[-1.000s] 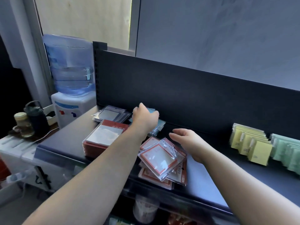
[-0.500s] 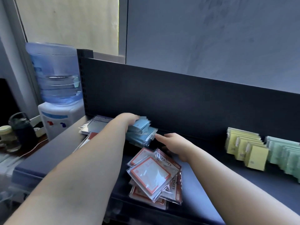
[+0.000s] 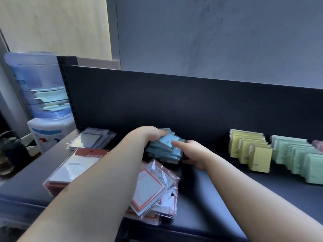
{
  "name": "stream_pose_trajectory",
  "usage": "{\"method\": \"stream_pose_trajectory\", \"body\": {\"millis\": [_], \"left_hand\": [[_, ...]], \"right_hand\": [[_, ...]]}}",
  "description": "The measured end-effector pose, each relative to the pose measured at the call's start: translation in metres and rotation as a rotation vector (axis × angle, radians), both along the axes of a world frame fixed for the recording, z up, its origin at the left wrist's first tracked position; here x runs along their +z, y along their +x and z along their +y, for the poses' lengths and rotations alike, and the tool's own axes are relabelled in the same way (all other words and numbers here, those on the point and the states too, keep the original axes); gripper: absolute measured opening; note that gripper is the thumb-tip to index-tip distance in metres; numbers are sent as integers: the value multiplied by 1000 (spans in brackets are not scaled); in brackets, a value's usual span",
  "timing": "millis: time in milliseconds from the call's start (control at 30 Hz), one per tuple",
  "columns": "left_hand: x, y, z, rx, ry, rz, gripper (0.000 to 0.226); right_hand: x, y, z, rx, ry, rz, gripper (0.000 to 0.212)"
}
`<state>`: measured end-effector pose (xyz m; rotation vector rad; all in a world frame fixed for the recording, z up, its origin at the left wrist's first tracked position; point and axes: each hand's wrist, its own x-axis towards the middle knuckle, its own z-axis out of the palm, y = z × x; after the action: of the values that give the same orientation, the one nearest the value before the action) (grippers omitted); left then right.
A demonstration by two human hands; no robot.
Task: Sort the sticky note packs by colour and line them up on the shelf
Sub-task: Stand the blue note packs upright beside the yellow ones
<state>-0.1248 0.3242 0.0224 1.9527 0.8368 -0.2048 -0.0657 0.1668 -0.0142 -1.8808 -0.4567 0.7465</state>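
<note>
Shelf (image 3: 218, 198): the dark board under both forearms, with a bare stretch just right of the right hand.
Sorted rows: yellow packs (image 3: 251, 151) and green packs (image 3: 297, 158) stand upright well to the right of the right hand.
Loose pile: red-edged packs (image 3: 153, 186) in clear wrap lie under and between the forearms, just in front of the hands.
Blue packs (image 3: 164, 151): a slanting stack at the back of the shelf, held between the two hands.
Handling: probably light and fairly stiff as single packs. The glossy wrap looks slippery, so the stack could fan out or slide apart. It is best squeezed at its two ends, with a finger on top to pin the uppermost pack.
Left hand (image 3: 150, 135): fingers curled over the stack's left end, gripping it.
Right hand (image 3: 194, 152): spread, forefinger laid on the top pack and thumb low at the stack's right end, not closed round it.
Change: half a second ago the right forefinger stopped just short of the stack, and now it rests on the top pack. The left hand has kept its grip.
</note>
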Motion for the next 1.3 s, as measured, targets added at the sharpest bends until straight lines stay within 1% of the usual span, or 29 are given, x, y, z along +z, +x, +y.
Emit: {"method": "stream_pose_trajectory", "body": {"millis": [133, 267, 367, 467, 533, 567, 600, 633, 667, 700, 733, 767, 800, 867, 933, 1000, 1067, 1167, 1233, 1300], "left_hand": [[4, 13, -38, -131, 183, 59, 61], [5, 23, -74, -205, 273, 76, 64], [4, 28, -100, -231, 309, 83, 65], [0, 26, -122, -216, 329, 68, 64], [-8, 24, -133, -218, 301, 47, 64], [-14, 22, -137, -221, 254, 29, 65], [-20, 20, -143, -211, 197, 7, 68], [-27, 17, -146, -197, 150, -35, 77], [-34, 15, -148, -166, 107, -89, 89], [-41, 13, -152, -121, 64, -147, 95], [-47, 10, -156, -78, 18, -207, 92], [-53, 8, -159, -43, -15, -270, 85], [-57, 6, -162, -19, -41, -327, 81], [-64, 4, -166, 17, -44, -414, 85], [-68, 3, -171, 31, 52, -459, 89], [-70, 0, -177, 34, 171, -464, 83], [-75, -1, -180, 21, 217, -520, 84], [-85, 0, -179, 68, 161, -632, 73], [-81, 1, -179, 109, 129, -659, 64], [-70, 0, -183, 139, 116, -730, 55]], "right_hand": [[-3, 10, -38, -6, 22, 20, 14], [-5, 18, -77, 11, 37, 30, 17], [-7, 24, -104, 27, 47, 49, 19], [-8, 28, -127, 61, 61, 66, 12], [-7, 29, -139, 83, 91, 85, 11], [-8, 30, -145, 86, 105, 101, 15], [-8, 32, -150, 92, 116, 118, 22], [-9, 33, -154, 90, 125, 124, 35], [-11, 34, -157, 82, 134, 126, 58], [-14, 38, -161, 76, 136, 116, 84], [-15, 38, -164, 80, 123, 80, 100], [-14, 37, -166, 89, 115, 22, 103], [-11, 34, -168, 86, 103, -54, 96], [-6, 28, -171, 83, 74, -226, 74], [-3, 25, -172, 97, 47, -370, 60], [-5, 23, -171, 106, -19, -514, 59], [-9, 22, -171, 95, -61, -627, 57], [-11, 24, -173, 70, -9, -712, 38], [-11, 28, -176, 65, 22, -726, 27], [-10, 32, -178, 80, 42, -730, 21]]}}
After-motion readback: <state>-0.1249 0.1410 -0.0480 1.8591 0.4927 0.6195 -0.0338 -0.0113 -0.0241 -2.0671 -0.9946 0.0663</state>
